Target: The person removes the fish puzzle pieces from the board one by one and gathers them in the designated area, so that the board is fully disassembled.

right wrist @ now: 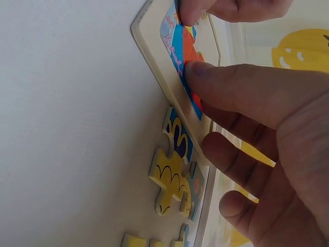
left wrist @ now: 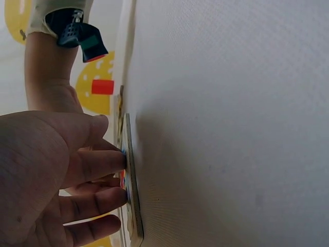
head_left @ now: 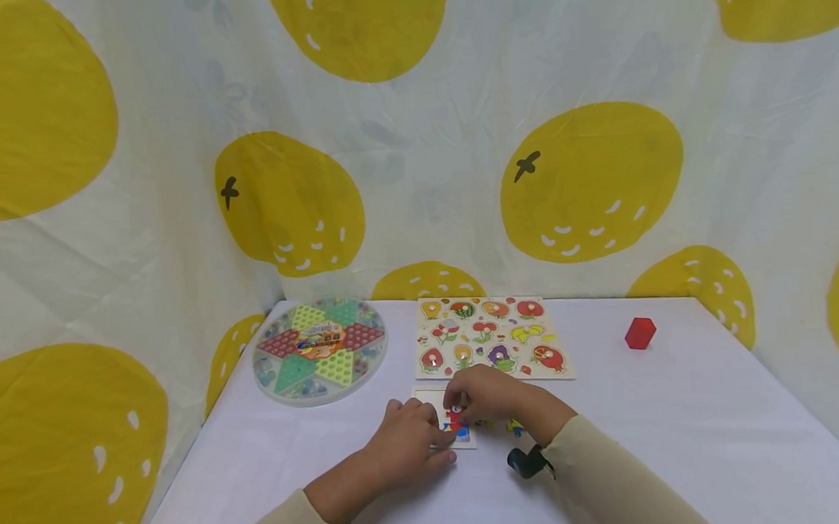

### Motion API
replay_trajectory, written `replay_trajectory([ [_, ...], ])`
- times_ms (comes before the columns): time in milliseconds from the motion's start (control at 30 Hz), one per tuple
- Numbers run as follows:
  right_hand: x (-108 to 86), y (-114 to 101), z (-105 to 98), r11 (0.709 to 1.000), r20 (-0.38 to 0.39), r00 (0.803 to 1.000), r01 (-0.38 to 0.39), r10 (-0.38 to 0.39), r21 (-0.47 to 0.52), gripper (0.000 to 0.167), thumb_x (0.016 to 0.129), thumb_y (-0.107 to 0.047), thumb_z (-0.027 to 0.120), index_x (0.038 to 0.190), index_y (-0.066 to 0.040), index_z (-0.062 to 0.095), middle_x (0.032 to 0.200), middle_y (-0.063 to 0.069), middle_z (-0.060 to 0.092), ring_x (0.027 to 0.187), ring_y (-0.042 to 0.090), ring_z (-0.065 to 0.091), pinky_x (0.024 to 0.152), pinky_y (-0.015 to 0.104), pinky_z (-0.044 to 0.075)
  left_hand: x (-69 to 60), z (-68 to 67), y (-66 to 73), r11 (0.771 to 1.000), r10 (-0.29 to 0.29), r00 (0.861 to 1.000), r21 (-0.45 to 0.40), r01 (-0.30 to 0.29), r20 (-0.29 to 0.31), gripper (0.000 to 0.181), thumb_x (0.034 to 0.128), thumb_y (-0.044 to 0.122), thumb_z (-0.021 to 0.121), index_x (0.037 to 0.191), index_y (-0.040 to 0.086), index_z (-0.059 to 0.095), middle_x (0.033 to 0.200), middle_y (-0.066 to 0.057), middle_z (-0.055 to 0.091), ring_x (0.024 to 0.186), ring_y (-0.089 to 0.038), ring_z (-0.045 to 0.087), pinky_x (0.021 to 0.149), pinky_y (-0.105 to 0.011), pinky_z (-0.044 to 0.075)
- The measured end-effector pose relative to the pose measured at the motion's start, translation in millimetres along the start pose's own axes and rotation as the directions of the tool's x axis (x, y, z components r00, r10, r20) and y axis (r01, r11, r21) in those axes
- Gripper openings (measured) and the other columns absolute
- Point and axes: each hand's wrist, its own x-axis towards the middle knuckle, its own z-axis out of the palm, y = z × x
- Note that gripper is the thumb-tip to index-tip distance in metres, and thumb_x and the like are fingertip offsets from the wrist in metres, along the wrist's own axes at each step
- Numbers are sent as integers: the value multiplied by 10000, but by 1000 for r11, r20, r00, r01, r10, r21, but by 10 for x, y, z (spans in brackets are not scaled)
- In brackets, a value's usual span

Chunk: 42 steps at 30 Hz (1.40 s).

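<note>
A small wooden jigsaw board (head_left: 424, 398) lies flat on the table, partly filled with blue and red pieces. My left hand (head_left: 410, 440) rests along its near left side. In the left wrist view its fingers (left wrist: 97, 201) are fairly straight, their tips touching the board. Over the board, my right hand (head_left: 492, 394) pinches a red puzzle piece (right wrist: 189, 49) between thumb and fingers, low against the board's surface; its fingertips are partly hidden. Loose yellow and blue puzzle pieces (right wrist: 172, 172) lie on the tabletop beside the board, below my right hand.
A wooden fruit peg puzzle (head_left: 490, 350) lies just behind the board. To the left sits a round Chinese checkers set (head_left: 320, 350). A red block (head_left: 640, 333) stands at the back right. Fruit-printed cloth (head_left: 430, 177) hangs behind the white-covered table (head_left: 675, 423).
</note>
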Motion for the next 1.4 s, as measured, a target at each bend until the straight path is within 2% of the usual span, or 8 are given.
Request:
replay_trajectory([
  [133,9,-8,0,1000,1,1000,-4,4,6,183,891,-143,889,1016,-248,809,932,-144,679,851,91,594,844,312,535,2,4,-5,1000,-2,1000,1,2,2,308,971,543,742,1242,412,808,1019,112,614,960,-80,468,811,-374,311],
  [367,25,1,18,998,-22,998,-53,53,-18,191,877,-176,905,1023,-260,815,938,-160,683,893,93,601,909,351,544,12,13,-14,1000,0,1000,8,0,15,315,982,557,722,1253,418,802,1014,111,600,946,-86,458,804,-369,308],
  [600,21,-14,29,998,-20,998,-65,65,5,163,889,-153,890,966,-269,807,902,-147,696,854,95,600,878,344,544,17,13,-1,1000,-13,999,-11,13,30,314,973,559,739,1244,417,806,1013,119,602,949,-81,460,813,-366,317],
  [967,-1,84,-1,997,-10,1000,-17,18,73,191,915,-171,870,956,-328,770,903,-168,691,870,96,617,844,313,539,14,-31,18,1000,-7,999,-7,7,37,308,975,557,733,1240,418,808,1039,103,615,956,-95,464,814,-382,313],
  [1200,8,171,-30,990,2,999,32,-33,140,212,962,-103,807,991,-311,774,934,-113,707,874,122,630,848,313,546,38,-16,13,1000,-21,999,16,20,49,316,976,575,724,1249,435,800,1060,87,628,976,-108,469,824,-393,322],
  [1400,0,194,-51,983,8,998,59,-62,174,173,992,-121,776,1003,-293,761,919,-116,680,881,128,620,834,307,544,49,-32,11,999,-27,998,23,26,55,322,972,582,726,1248,435,801,1055,85,626,980,-109,468,824,-397,321],
])
